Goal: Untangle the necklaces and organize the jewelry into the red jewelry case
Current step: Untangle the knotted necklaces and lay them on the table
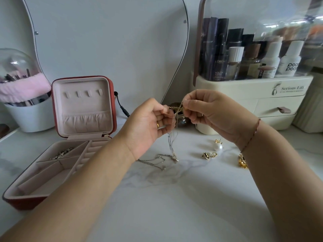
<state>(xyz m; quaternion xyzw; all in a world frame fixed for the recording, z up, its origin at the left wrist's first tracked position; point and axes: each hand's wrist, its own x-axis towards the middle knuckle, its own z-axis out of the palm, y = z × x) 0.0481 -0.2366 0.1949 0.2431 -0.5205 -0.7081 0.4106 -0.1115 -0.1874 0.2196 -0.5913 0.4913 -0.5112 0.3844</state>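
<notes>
Gold chain (175, 107) runs taut between your fingertips: your left hand (150, 123) pinches one end and your right hand (208, 109), at three o'clock from it, pinches the other, both with fingers curled in tight. Below the knot the necklaces (170, 145) hang as fine mixed strands toward six o'clock, their tails pooling on the marble tabletop (174, 198). Expect them to be nearly weightless, limp and slippery, and thin enough to kink or snap under a hard pull. Take hold close to the knot, or by a clasp, and tease loops apart rather than tug. The red jewelry case (26, 204) stands open at nine o'clock, a silvery piece (62, 153) in one rear compartment. Earrings (218, 147) lie at four o'clock, near your right wrist.
</notes>
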